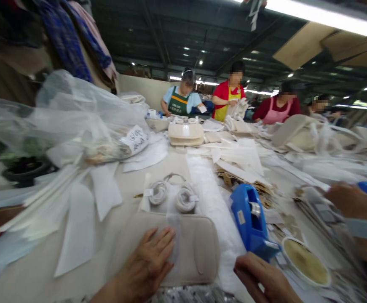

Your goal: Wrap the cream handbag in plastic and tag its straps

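Observation:
A beige handbag (199, 248) lies flat on the table in front of me. A translucent whitish strip (174, 223) runs over its middle. My left hand (150, 261) rests on the bag with its fingers stretched out, the fingertips on the strip. Just beyond the bag's far edge sit two coiled pale cords (158, 192), each with a small white tag. My right hand (263, 277) is right of the bag, near a blue tape dispenser (248, 221). Its fingers are curled and closed; what they hold, if anything, I cannot make out.
White padding (207, 181) runs along the bag's right. A round tub (306, 261) sits beside the dispenser. Plastic bags (76, 109) and white paper strips (79, 219) lie left. Another person's forearm (354, 202) reaches in from the right. Several people (230, 94) work across the table.

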`<action>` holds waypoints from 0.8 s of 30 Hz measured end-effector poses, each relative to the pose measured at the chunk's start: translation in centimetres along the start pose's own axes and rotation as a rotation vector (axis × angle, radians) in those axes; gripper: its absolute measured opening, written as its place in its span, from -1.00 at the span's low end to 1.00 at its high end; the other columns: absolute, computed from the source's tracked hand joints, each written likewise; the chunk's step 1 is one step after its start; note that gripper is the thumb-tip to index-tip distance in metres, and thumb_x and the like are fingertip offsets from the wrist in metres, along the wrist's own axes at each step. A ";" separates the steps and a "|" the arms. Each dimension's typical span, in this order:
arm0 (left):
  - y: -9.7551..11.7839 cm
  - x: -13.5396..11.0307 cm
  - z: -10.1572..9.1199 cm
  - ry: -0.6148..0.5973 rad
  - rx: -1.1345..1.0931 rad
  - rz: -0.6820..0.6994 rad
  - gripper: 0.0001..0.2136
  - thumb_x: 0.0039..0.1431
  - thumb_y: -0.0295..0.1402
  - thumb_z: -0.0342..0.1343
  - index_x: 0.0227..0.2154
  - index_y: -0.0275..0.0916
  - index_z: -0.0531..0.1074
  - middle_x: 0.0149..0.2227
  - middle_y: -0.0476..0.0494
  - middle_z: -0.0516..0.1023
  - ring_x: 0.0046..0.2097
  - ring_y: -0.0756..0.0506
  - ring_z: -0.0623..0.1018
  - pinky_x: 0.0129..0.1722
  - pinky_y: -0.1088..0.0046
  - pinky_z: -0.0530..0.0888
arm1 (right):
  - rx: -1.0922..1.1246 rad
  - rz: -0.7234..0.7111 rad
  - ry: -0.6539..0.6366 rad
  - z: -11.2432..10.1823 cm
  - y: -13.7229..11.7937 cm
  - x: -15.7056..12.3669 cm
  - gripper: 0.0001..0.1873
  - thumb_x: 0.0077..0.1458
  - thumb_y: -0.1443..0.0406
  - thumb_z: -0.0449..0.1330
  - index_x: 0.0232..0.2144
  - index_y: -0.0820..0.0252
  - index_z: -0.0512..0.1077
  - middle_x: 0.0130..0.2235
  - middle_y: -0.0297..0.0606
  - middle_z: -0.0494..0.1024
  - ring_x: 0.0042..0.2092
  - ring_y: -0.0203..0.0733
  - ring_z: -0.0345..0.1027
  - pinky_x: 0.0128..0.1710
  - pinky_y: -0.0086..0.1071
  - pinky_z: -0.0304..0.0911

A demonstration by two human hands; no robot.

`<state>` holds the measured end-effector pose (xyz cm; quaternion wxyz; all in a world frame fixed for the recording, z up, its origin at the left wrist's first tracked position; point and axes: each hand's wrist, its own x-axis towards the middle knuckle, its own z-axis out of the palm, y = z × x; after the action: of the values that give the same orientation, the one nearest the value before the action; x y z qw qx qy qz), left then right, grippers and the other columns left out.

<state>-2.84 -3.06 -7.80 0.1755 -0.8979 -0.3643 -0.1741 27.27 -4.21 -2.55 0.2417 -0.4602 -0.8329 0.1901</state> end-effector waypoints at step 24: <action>0.4 -0.2 0.6 -0.123 -0.238 -0.156 -0.66 0.27 -0.23 -0.08 -0.01 -0.34 0.31 0.12 -0.26 0.35 0.14 -0.22 0.33 0.11 0.13 0.24 | -0.733 -0.546 -0.641 7.0 -5.5 22.0 -0.86 0.05 0.22 0.19 -0.41 0.16 0.50 -0.40 -0.21 0.56 -0.26 -0.12 0.41 -0.22 -0.31 0.14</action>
<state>-2.55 -3.17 -8.50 0.0309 -0.8903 -0.4197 -0.1738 9.42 11.22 -0.32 -0.1593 -0.2010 -0.9652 -0.0511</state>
